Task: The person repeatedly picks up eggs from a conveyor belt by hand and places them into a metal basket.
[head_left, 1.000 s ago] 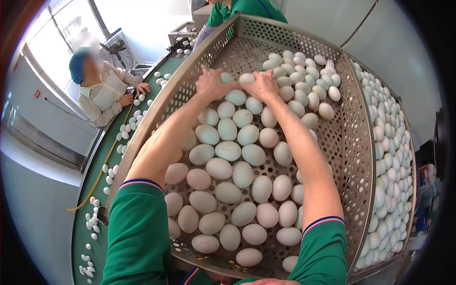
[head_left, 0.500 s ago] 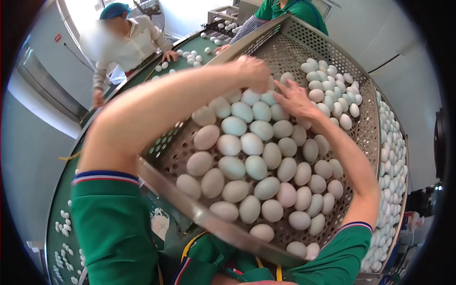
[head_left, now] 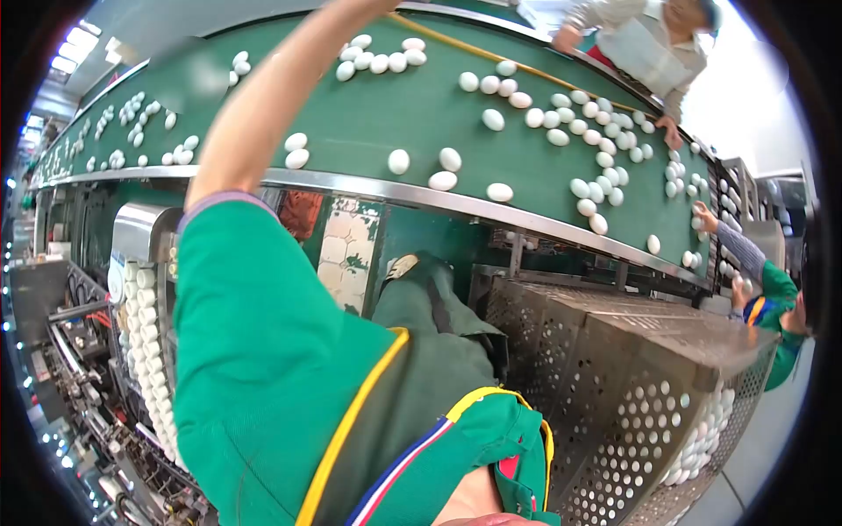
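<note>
My left forearm [head_left: 272,96] reaches out over the green conveyor belt [head_left: 351,136], and the hand itself is cut off by the top edge of the head view. Close to this forearm lies a cluster of white eggs [head_left: 379,63] on the belt. A pair of eggs [head_left: 296,159] rests on the near side of the forearm, by the belt's metal rail. What my left hand holds, if anything, is hidden. My right hand is outside the picture.
Several more eggs [head_left: 605,159] lie scattered toward the belt's right end. A perforated metal bin [head_left: 570,351] stands at lower right, eggs inside. One co-worker's hand [head_left: 671,131] is at the far edge, another's hand [head_left: 704,216] at the right end. Machinery [head_left: 88,368] fills the left.
The view has swung left from the egg-filled metal tray to the belt. Both hands were in the tray among the eggs; my left arm now stretches over the belt, and my right has left view.
</note>
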`<act>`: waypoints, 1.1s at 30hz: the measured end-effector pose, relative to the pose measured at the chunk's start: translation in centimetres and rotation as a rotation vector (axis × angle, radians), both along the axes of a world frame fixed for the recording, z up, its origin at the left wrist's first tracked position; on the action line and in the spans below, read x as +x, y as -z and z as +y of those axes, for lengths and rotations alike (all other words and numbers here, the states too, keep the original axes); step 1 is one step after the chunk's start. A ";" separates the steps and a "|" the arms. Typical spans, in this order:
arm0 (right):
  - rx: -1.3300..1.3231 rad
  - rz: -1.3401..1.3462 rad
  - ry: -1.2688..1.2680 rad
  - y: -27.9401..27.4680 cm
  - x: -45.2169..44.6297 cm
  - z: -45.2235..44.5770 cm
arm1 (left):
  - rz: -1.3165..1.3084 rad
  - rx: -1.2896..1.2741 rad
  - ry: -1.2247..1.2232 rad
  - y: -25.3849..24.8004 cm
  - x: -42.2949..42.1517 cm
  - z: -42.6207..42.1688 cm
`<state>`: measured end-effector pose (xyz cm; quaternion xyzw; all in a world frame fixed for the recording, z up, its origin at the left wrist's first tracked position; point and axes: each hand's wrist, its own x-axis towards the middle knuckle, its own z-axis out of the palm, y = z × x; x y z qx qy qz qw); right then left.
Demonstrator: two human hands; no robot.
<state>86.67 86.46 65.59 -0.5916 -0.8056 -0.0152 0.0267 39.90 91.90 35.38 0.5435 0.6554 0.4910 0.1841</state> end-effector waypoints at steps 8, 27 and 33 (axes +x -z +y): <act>-0.587 -0.315 -0.779 43.3 -25.7 14.4 | 0.132 -0.597 -0.367 31.1 -0.2 -15.8; -0.095 0.301 -0.374 65.4 -20.6 6.0 | 0.183 -0.385 -0.652 33.5 -14.5 6.5; -0.221 0.373 -0.261 65.1 -22.1 6.6 | 0.209 -1.038 -0.434 37.0 -19.6 13.4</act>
